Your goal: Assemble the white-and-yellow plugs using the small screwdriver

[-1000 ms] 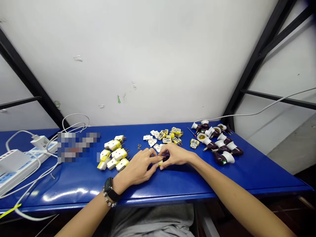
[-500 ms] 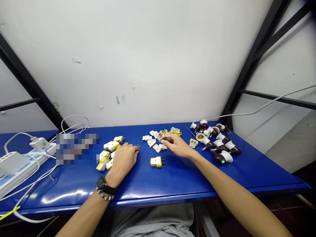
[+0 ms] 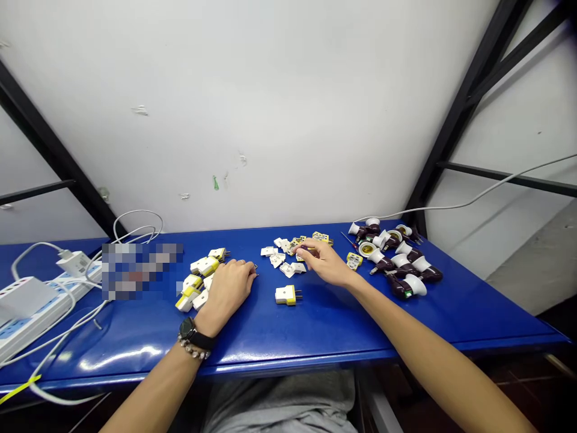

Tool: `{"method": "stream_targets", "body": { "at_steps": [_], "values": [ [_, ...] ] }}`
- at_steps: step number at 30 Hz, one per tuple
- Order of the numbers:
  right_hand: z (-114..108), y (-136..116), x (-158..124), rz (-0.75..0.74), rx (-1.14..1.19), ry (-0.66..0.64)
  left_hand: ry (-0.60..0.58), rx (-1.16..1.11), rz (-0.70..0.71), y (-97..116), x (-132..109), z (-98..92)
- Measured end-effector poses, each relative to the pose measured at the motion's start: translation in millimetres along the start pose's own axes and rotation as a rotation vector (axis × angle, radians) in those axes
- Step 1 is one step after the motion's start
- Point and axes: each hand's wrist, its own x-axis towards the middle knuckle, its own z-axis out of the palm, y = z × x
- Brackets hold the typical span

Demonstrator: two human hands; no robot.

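Note:
My left hand (image 3: 228, 287) lies on the blue table (image 3: 324, 331) with its fingers bent together, their tips at some tiny screws (image 3: 255, 267). Just left of it is a pile of white-and-yellow plugs (image 3: 202, 275). My right hand (image 3: 325, 263) reaches into a heap of white and yellow plug parts (image 3: 278, 255). Its fingers are closed round a small dark tool (image 3: 305, 249). One assembled white-and-yellow plug (image 3: 286, 294) lies alone between my hands, touched by neither.
A cluster of dark brown and white lamp sockets (image 3: 399, 261) sits at the right. At the far left are a white power strip (image 3: 27, 304), a charger (image 3: 72, 261) and looped white cables. Black frame bars (image 3: 469, 108) rise on the right.
Both hands have let go of the plug, which now lies alone on the table. My left hand moved left to the screws. My right hand moved back to the parts heap.

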Motion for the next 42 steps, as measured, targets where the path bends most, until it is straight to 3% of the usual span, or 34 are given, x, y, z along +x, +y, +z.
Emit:
{"method": "stream_targets", "body": {
  "at_steps": [12, 17, 20, 23, 26, 31, 36, 42],
  "values": [
    [0, 1, 0, 0.056, 0.061, 0.001, 0.026, 0.17, 0.108, 9, -2, 10.1],
    [1, 6, 1, 0.046, 0.129, 0.085, 0.119, 0.141, 0.113, 8, 0, 12.3],
    [0, 4, 2, -0.034, 0.11, 0.245, 0.195, -0.038, 0.084, 10, 0, 8.9],
    [0, 0, 2, -0.066, 0.179, 0.368, 0.241, -0.434, 0.019, 15, -1, 3.9],
    [4, -3, 2, -0.033, 0.369, 0.377, 0.202, -0.803, -0.041, 21, -1, 0.1],
    [11, -4, 3, 0.043, 0.641, 0.332, 0.124, -1.167, -0.062, 23, 0, -2.1],
    [14, -5, 4, 0.093, 0.771, 0.362, 0.1, -1.358, -0.148, 25, 1, -3.9],
    [15, -6, 3, 0.107, 0.784, 0.324, 0.042, -1.368, -0.164, 27, -1, -3.0]
  ]
}}
